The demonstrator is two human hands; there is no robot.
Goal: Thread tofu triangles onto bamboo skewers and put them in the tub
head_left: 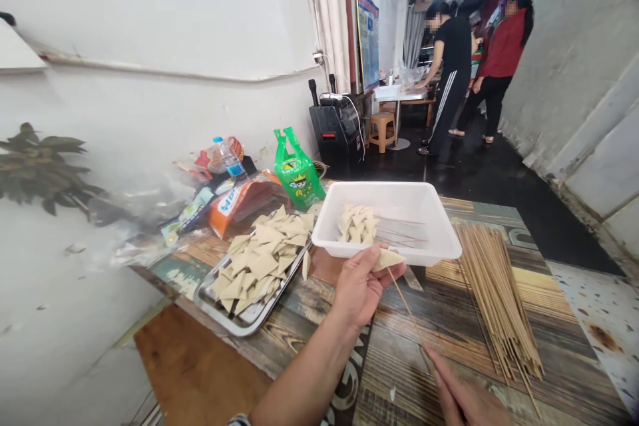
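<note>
The left hand point(364, 283) has its thumb and fingers pinched on one pale slice point(390, 258), just in front of the tub; the right hand point(462, 389), slightly blurred, has its fingers closed on the lower part of one thin stick point(407, 303), whose upper end meets the slice's underside; whether it has pierced the slice I cannot tell.

Beyond the fingers stands one white tub point(399, 196), holding one cluster of slices point(357, 223) and several sticks too fine to count; to its right lies one bundle of sticks point(499, 293), dozens of them, overlapping; to its left sits one metal tray point(244, 329) with one heap of slices point(267, 256), too jumbled to count, and one loose slice point(306, 265) at its right edge.

Behind the tray are one green bag point(299, 176), one orange packet point(224, 210) and one bottle point(229, 158); farther off, one speaker point(337, 130), one stool point(382, 132) and two people point(452, 60).
</note>
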